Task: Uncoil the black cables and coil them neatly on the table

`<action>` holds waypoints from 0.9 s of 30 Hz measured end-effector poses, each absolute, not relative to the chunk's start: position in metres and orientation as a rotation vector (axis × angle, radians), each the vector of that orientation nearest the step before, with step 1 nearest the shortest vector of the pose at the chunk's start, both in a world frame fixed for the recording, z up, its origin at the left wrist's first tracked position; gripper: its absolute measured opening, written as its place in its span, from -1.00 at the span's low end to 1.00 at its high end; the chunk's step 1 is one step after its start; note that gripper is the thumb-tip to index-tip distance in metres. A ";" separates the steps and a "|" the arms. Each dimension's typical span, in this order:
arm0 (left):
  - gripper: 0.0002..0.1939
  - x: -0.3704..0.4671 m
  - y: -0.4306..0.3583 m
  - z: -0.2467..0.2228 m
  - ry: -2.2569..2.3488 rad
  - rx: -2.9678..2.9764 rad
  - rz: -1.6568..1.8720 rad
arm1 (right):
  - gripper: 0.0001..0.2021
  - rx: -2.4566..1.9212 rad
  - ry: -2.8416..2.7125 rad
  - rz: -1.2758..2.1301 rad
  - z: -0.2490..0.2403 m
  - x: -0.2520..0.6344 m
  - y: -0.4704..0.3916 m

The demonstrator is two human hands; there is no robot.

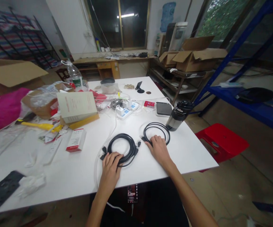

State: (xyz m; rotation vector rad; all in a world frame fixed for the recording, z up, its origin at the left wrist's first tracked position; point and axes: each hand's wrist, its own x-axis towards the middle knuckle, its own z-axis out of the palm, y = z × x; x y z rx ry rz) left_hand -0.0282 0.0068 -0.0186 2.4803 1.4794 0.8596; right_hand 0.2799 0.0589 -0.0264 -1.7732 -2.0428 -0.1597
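Observation:
A thick coil of black cable (133,148) lies on the white table in front of me, with dark plugs at its left and right sides. My left hand (111,165) is closed on the coil's near left edge, thumb toward the inside right. To the right, a smaller, looser loop of black cable (168,134) rests on the table, one plug end at its left. My right hand (159,149) grips the near side of this loop, fingers bent over it. The parts of both cables under my fingers are hidden.
A black and silver bottle (177,118) stands right of the small loop. Behind are a power strip (127,110) and a square scale-like device (164,108). A red and white box (76,140) and clutter lie left. A phone (132,193) is at my lap, below the table edge.

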 end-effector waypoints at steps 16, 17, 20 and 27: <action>-0.26 -0.025 0.000 -0.007 1.497 2.435 1.013 | -0.44 -1.711 -1.818 -0.032 -0.024 0.284 0.019; -0.26 -0.025 -0.002 -0.006 1.483 2.424 1.039 | -0.43 -1.683 -1.826 -0.027 -0.023 0.282 0.012; -0.35 -0.026 -0.010 -0.003 1.418 2.384 1.136 | -0.46 -1.601 -1.863 -0.004 -0.019 0.271 -0.016; -0.72 -0.002 -0.062 0.013 1.130 1.847 1.136 | -0.70 -1.362 -1.787 0.370 0.002 0.218 -0.110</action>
